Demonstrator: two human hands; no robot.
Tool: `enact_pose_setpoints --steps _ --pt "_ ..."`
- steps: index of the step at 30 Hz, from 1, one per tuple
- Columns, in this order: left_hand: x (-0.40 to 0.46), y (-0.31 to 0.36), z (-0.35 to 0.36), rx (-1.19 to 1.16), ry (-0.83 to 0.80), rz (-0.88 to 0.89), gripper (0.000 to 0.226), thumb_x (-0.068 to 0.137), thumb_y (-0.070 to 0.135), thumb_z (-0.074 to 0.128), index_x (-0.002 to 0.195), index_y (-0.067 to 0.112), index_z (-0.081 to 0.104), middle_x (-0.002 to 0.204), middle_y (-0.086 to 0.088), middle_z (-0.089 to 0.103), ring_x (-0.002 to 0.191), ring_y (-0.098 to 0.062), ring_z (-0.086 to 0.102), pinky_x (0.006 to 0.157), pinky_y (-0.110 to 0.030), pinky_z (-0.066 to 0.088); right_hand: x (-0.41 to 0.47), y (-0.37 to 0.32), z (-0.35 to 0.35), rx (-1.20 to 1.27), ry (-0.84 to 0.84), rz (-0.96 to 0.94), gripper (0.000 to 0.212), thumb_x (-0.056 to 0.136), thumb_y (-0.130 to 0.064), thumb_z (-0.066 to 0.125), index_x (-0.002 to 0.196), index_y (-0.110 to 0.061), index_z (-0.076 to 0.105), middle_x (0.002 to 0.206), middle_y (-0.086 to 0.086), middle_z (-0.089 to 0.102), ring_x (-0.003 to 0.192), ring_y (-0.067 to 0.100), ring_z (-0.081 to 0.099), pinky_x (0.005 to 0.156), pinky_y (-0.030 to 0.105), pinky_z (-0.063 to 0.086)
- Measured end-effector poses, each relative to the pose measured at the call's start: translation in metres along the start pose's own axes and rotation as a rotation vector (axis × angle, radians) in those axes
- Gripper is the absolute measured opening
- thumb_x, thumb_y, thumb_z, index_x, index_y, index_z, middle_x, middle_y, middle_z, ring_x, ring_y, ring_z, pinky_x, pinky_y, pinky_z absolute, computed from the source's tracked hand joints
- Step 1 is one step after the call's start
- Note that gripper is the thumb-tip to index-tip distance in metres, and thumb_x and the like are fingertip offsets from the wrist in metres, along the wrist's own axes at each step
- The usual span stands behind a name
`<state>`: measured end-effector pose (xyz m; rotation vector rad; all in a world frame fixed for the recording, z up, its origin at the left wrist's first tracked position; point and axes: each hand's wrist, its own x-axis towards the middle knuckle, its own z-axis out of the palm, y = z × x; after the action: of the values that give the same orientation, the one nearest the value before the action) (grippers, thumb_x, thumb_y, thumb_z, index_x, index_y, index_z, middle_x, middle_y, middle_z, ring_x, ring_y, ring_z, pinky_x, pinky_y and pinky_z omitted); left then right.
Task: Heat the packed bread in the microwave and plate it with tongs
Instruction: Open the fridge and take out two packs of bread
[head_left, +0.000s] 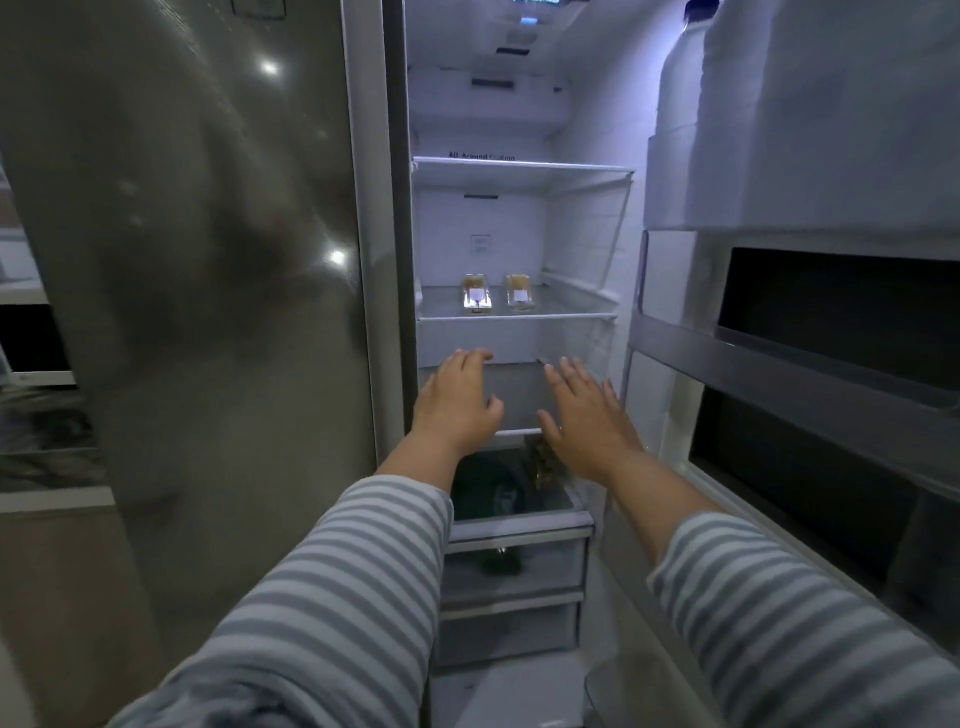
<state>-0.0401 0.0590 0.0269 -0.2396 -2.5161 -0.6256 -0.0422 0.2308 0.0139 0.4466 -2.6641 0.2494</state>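
Reaching into the open fridge, the person has both arms stretched toward the middle of the frame, striped sleeves filling the lower part. The left hand and the right hand are both spread, fingers straight and apart, holding nothing, palms turned toward the shelves. They hang level with the shelf below the one that matters, so I judge the reach is only starting.

The two packed breads sit side by side just above centre, the left pack and the right pack, each a clear wrapper with a white label facing out, near the front edge of a glass shelf where they are easy to take. Neither hand touches them.

At lower centre a drawer holds something dark that I cannot make out. The open door stands at the right of the frame, the closed steel door at the left.
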Motion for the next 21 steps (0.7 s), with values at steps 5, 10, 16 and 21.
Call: enact_pose_setpoints --steps 5,10,16,21 --pt "0.076 -0.012 0.038 -0.063 0.02 -0.039 0.058 0.091 0.021 0.059 0.143 0.023 0.035 0.145 0.001 0.041 0.132 -0.019 0.041 0.102 -0.036 0.04 0.074 0.032 0.032 0.065 -0.011 0.031 0.061 0.102 -0.034 0.038 0.154 -0.017 0.011 0.162 0.006 0.008 0.15 0.02 0.003 0.121 0.042 0.007" --pt "0.153 -0.032 0.073 -0.104 0.064 -0.109 0.057 0.089 0.023 0.057 0.142 0.021 0.037 0.143 -0.001 0.044 0.126 -0.022 0.046 0.098 -0.042 0.046 0.155 0.06 0.057 0.117 -0.026 0.065 0.06 0.102 -0.035 0.036 0.154 -0.015 0.012 0.161 0.008 0.012 0.149 0.023 0.008 0.121 0.042 0.011" --pt "0.221 -0.072 0.107 -0.071 0.077 -0.196 0.052 0.088 0.022 0.055 0.139 0.017 0.042 0.141 -0.004 0.044 0.129 -0.025 0.043 0.102 -0.041 0.041 0.237 0.084 0.095 0.249 -0.036 0.095 0.06 0.101 -0.036 0.039 0.153 -0.016 0.018 0.16 0.009 0.016 0.148 0.026 0.013 0.12 0.042 0.015" --pt "0.284 -0.106 0.133 -0.067 0.099 -0.212 0.05 0.09 0.023 0.056 0.139 0.015 0.045 0.142 -0.007 0.044 0.132 -0.025 0.039 0.105 -0.038 0.037 0.299 0.105 0.117 0.305 0.003 0.107 0.056 0.1 -0.032 0.041 0.152 -0.021 0.023 0.159 0.012 0.02 0.147 0.029 0.017 0.119 0.038 0.017"
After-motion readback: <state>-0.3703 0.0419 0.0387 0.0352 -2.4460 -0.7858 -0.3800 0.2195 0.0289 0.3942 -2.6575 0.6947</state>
